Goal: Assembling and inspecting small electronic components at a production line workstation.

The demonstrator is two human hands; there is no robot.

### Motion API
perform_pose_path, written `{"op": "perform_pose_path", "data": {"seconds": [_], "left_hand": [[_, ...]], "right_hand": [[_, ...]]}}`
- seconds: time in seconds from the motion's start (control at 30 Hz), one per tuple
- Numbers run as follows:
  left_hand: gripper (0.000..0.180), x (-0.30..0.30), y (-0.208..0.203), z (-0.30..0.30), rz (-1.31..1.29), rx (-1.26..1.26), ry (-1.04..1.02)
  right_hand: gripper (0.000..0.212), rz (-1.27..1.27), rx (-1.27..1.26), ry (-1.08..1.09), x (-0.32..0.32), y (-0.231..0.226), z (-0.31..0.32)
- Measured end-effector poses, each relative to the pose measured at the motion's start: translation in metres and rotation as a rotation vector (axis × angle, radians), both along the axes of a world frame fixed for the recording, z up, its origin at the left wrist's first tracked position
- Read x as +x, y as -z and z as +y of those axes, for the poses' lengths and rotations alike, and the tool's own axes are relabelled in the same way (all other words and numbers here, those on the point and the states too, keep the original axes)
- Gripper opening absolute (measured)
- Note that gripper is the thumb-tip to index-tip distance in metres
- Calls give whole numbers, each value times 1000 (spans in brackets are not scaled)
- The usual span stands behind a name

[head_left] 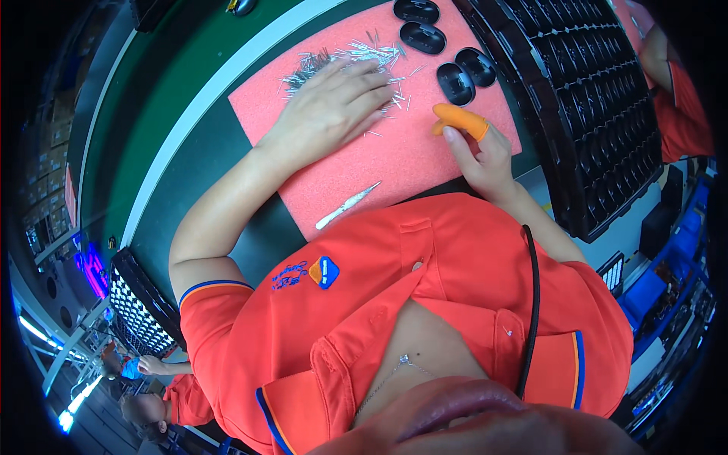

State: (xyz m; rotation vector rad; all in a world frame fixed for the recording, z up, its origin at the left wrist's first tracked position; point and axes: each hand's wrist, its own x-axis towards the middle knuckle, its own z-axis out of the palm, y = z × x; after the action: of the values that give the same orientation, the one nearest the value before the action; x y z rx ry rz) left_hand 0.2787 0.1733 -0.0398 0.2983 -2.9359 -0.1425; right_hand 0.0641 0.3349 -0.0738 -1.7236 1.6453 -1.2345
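Observation:
My left hand (pixel 337 102) lies flat, palm down, on a loose pile of thin silvery metal pins (pixel 303 68). Its fingers are stretched out, and they cover part of the pile. To the right, my right hand (pixel 485 155) is over the pink foam mat (pixel 409 163), with orange finger cots (pixel 462 120) on its fingers. Thumb and covered fingers come together in a pinch; anything between them is too small or hidden to make out. Past this hand lie several black oval cases (pixel 456 82). Nearer my body, a slim pointed tool with a whitish handle (pixel 345 207) rests on the mat.
Black trays with rows of pockets (pixel 584 98) stand stacked at the right. A green surface with a pale edge strip (pixel 178 136) curves along the left. Another compartmented tray (pixel 140 303) is at lower left. Other people in red shirts (pixel 686 114) are at both sides.

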Motion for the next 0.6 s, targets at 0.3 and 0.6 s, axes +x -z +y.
{"op": "perform_pose_path", "data": {"seconds": [0.3,0.6], "left_hand": [[49,-8,10,15,-61,81,88],[49,-32,3,2,7,78,64]], "right_hand": [[24,28,-26,13,-1,2,-1],[22,50,-83,-12,-3,0,-1]]}}
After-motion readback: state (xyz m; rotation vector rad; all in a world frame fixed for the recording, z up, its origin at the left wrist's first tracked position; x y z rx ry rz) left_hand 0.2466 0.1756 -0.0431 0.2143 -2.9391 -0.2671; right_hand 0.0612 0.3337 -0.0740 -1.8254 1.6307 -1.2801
